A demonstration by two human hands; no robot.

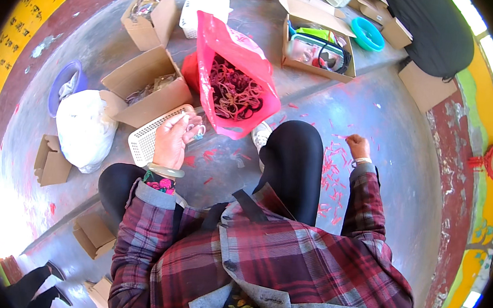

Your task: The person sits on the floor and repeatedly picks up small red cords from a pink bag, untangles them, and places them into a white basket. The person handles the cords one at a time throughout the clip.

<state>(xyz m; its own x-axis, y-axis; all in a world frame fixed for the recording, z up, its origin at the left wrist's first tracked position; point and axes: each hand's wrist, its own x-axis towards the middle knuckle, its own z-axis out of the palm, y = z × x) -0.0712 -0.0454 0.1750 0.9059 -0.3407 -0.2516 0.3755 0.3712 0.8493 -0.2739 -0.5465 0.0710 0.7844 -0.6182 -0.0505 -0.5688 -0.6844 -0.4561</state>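
My left hand (pixel 171 140) is raised above the floor beside a white perforated basket (pixel 140 147). Its fingers curl around a small pale loop (pixel 201 130), partly hidden by the fingertips. My right hand (pixel 358 147) is held out past my bent knee, fingers closed in a pinch. Whatever it holds is too small to make out. Below it, red scraps (pixel 331 182) are scattered over the grey floor. In front of me stands a pink plastic bag (pixel 204 86), its mouth wide, filled with tangled dark red and pinkish loops (pixel 234 91).
Left of the bag are a cardboard box (pixel 130 79) with small packets and a stuffed white bag (pixel 86 128). Farther off stand another carton (pixel 168 15), a white basket (pixel 207 4), a box of mixed items (pixel 347 78) and a turquoise basin (pixel 367 34).
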